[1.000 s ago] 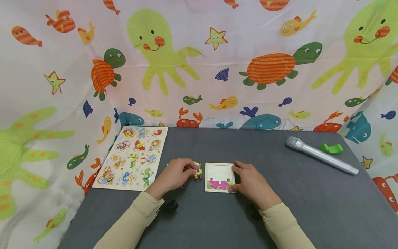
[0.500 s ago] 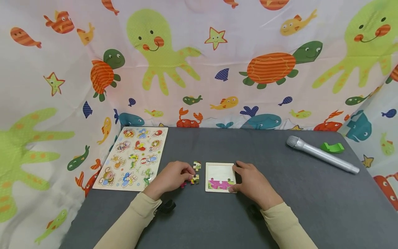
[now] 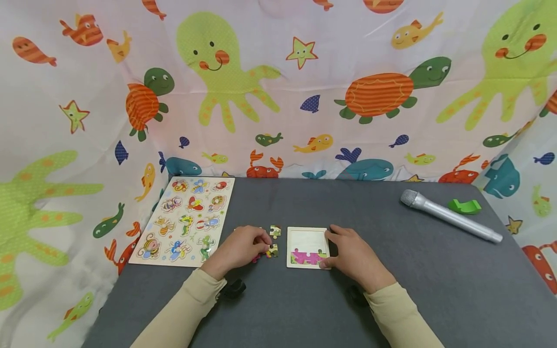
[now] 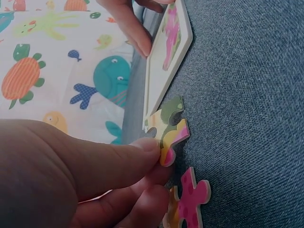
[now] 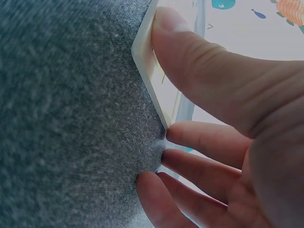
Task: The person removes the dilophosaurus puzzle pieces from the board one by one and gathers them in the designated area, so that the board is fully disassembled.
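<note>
My left hand pinches a yellow, green and pink jigsaw piece between thumb and fingers, low over the table. Another jigsaw piece lies just beyond its fingertips. Partly under the hand is a pink and orange piece. To the right, a square puzzle tray lies flat, with joined pink and green pieces along its near side and bare white above them. My right hand grips the tray's right side, thumb on the near corner and a finger at the far one.
A board with cartoon insects lies at the left of the grey table. At the right are a silver microphone and a green curved block. A sea-animal curtain stands behind and at both sides.
My left hand has drawn slightly back and to the left, uncovering the piece beyond its fingertips. My right hand stays on the tray.
</note>
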A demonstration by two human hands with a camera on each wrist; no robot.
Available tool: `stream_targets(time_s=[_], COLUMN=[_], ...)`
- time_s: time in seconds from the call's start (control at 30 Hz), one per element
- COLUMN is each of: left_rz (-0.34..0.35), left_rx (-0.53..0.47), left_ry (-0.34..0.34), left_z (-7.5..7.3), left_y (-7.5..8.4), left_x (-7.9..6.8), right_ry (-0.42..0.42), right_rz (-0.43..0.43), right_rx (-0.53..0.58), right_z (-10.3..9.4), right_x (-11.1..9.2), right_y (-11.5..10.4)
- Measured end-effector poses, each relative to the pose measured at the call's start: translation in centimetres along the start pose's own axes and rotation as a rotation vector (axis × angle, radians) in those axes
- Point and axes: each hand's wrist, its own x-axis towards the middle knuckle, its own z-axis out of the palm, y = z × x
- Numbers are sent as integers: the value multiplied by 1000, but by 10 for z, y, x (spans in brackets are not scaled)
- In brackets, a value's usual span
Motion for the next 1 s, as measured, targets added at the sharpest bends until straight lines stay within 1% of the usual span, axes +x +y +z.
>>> stream_targets(time_s=[0.27, 0.33, 0.43, 0.5, 0.6, 0.7, 0.83, 0.9, 1.0], left_rz=[-6, -6, 13, 48, 105, 133, 99, 82, 76], left_rx=[-10, 3, 35, 60, 98, 118, 120, 115, 107], left_ry=[5, 16, 39, 44, 32, 6, -11, -11, -12], left_z=[0, 0, 2, 7, 17, 28, 38, 40, 41], left_y=[2, 5, 14, 21, 33, 42, 48, 49, 51], left_x=[0, -1, -2, -1, 6, 15, 22, 23, 23], right_ry=[1, 0, -6, -7, -2, 5, 11, 24, 55], right_rz=[5, 7, 7, 7, 7, 3, -10, -15, -9], right_rx=[4, 10, 16, 21, 16, 21, 30, 24, 10], right_z=[-1, 0, 0, 0, 0, 1, 1, 1, 2], right_x=[0, 0, 1, 2, 3, 4, 2, 1, 0], right_y=[0, 0, 0, 0, 0, 1, 0, 0, -1])
